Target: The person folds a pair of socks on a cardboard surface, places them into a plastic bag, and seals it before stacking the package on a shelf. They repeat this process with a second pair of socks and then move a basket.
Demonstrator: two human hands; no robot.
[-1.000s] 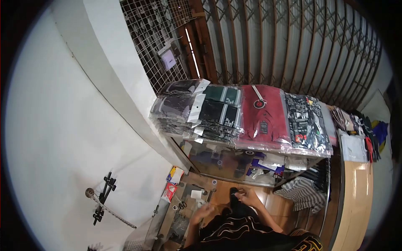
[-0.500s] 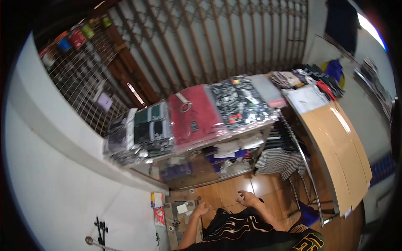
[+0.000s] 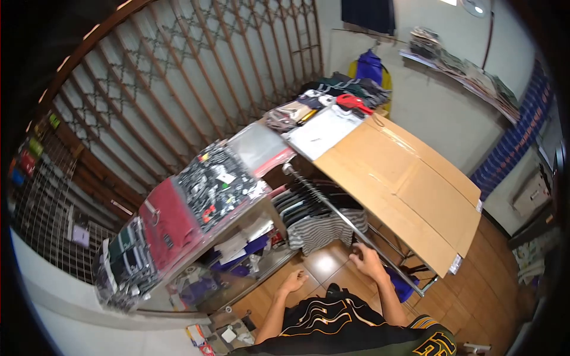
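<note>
My left hand [image 3: 294,281] hangs in front of my body above the tiled floor, its fingers slightly apart and nothing in it. Farther right, my right hand [image 3: 367,261] is raised beside the chrome rail [image 3: 380,243] of a garment rack, with loosely curled fingers and nothing visible between them; whether it touches the rail cannot be told. Beyond the hands, a striped garment [image 3: 326,230] hangs beneath dark clothes on hangers [image 3: 300,199].
Left is a glass counter [image 3: 237,285] topped with a bagged red garment [image 3: 169,222] and a black-and-white patterned one [image 3: 217,185]. A cardboard-covered table [image 3: 409,184] stands right, holding a white garment [image 3: 329,132]. A folding metal gate [image 3: 196,77] stands behind.
The view has swung right, bringing more of the cardboard-covered table and the wall shelf into sight. My right hand is now higher and closer to the rack rail.
</note>
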